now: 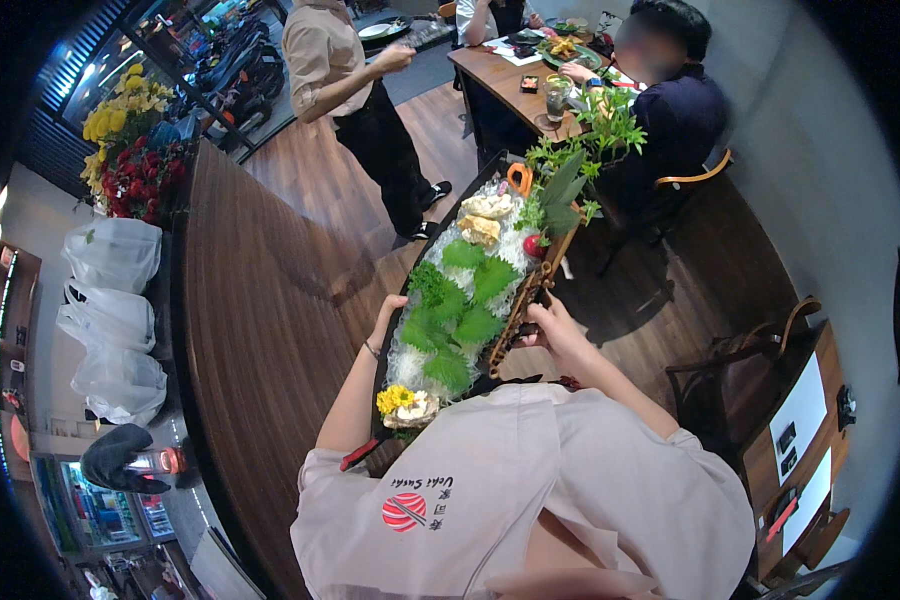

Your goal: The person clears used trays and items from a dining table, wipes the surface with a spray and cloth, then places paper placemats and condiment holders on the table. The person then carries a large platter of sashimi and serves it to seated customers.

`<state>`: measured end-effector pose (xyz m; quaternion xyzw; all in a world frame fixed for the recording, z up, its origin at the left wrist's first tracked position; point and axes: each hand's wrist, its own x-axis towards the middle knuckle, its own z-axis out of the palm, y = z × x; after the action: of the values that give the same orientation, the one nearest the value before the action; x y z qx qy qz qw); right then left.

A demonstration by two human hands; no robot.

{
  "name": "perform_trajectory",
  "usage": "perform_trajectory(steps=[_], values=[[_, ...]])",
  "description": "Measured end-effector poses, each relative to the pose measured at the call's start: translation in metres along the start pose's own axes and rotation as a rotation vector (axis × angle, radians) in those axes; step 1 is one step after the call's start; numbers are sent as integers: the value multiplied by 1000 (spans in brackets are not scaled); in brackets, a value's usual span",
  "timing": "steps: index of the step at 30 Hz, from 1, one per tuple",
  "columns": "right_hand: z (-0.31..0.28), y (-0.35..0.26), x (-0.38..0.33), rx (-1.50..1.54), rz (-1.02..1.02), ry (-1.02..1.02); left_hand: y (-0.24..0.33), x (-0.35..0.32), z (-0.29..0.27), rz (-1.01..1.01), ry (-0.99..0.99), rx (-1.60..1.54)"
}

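Both my hands carry a long, dark boat-shaped serving platter (402, 300) in front of my chest. My left hand (388, 312) grips its left side, with the fingers mostly hidden behind the rim. On the other side, my right hand (553, 328) is closed around the edge by a brown bamboo-like rail (518, 325). White shredded garnish (490, 265) fills the platter, topped with green shiso leaves (440, 318), curly parsley (430, 283) and oysters (482, 230). A yellow flower (395, 399) lies at the near end; a radish (534, 245) and leafy sprigs (560, 190) stand at the far right.
A curved wooden counter (260, 300) runs along my left, with plastic bags (115, 310) behind it and flowers (135, 150) at its far end. Ahead stands a person in a beige shirt (330, 70). Diners sit at a wooden table (515, 80); a chair (740, 350) is at right.
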<state>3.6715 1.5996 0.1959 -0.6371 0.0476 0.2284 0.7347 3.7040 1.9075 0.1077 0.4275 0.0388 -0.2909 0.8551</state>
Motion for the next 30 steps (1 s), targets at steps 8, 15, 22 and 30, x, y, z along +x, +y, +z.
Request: perform_trajectory(steps=[8, 15, 22, 30], values=[[-17, 19, 21, 60, -16, -37, -14, 5, -3, 89, -53, -186], [-19, 6, 22, 250, 58, -28, -23, -17, 1, 98, -161, -500], [-33, -3, 35, 301, 121, 16, -84, -45, 31, 153, 168, -848], [-31, -11, 34, 349, 128, 73, -162, -16, 121, 425, 492, -508]])
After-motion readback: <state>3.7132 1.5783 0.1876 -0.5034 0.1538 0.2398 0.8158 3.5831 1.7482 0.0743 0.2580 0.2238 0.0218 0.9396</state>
